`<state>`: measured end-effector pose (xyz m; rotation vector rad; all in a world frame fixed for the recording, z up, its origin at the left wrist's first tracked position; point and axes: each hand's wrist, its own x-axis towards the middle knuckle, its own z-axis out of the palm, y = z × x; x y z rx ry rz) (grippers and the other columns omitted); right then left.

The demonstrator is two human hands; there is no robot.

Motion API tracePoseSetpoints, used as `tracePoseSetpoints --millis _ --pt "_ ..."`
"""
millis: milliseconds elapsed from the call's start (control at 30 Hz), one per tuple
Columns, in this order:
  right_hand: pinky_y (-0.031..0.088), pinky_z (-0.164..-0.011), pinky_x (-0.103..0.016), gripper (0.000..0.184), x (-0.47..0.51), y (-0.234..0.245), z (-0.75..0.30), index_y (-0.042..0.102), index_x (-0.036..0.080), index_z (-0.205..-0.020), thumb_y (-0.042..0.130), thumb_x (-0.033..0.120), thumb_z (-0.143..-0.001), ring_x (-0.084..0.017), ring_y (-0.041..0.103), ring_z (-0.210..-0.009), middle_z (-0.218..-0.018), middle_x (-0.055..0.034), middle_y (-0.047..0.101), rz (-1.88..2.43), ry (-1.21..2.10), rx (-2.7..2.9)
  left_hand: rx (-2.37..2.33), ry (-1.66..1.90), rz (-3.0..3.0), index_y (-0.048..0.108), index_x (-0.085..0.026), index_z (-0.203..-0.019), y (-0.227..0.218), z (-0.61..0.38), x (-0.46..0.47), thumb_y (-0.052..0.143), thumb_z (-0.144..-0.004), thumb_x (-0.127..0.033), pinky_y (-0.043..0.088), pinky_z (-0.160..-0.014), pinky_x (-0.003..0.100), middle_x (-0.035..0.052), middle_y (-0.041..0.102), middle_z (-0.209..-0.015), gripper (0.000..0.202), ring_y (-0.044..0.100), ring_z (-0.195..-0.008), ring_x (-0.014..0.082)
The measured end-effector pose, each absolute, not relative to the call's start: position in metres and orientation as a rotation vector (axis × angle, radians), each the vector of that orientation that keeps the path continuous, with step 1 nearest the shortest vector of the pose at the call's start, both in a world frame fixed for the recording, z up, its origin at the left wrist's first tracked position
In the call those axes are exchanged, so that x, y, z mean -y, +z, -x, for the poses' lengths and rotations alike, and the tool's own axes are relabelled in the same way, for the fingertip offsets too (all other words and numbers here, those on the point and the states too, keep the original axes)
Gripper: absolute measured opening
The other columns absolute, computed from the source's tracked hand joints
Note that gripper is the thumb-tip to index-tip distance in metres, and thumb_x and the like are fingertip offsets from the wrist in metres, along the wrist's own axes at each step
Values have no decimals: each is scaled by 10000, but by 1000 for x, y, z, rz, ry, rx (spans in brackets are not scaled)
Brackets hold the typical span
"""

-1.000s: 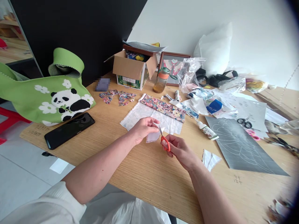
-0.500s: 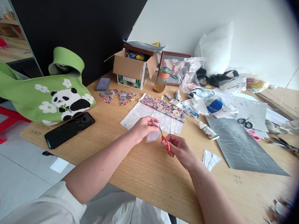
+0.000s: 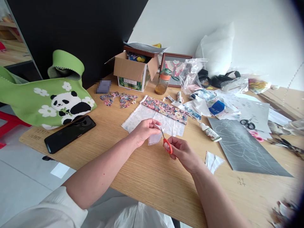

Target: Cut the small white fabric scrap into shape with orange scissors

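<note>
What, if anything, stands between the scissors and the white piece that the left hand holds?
Nothing visible does. The scissors in the right hand meet the right edge of the white piece. The left hand pinches the piece close beside the blades.

The scissors [image 3: 167, 144] have orange handles. The small scrap [image 3: 154, 138] is plain white, as is the larger cloth [image 3: 152, 118] behind it. The fabric strip [image 3: 165, 109] carries a dense floral print of pink, red, blue and yellow on a dark ground, and the cut pieces [image 3: 120, 98] bear the same print. The bag [image 3: 26, 95] is bright green with a black-and-white panda and white flowers. The phone [image 3: 70, 133] is black. The table [image 3: 152, 183] is pale, fine-grained wood. The sheet [image 3: 239, 145] is dark grey with thin white lines. The box [image 3: 133, 68] is brown, and the jar [image 3: 163, 83] is amber under an orange lid.
</note>
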<state>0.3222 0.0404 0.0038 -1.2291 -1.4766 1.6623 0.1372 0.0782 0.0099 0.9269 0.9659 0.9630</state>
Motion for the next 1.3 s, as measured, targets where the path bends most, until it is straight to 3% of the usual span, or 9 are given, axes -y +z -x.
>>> tracePoseSetpoints --millis 1300 --pt "259 -469 -239 390 -40 7 -322 548 173 -687 710 523 -745 -78 362 -494 -595 41 482 1208 1621 1503 -937 945 -967 620 -118 -952 9 -138 -78 722 -580 -176 401 -635 234 15 611 -761 390 570 -643 107"
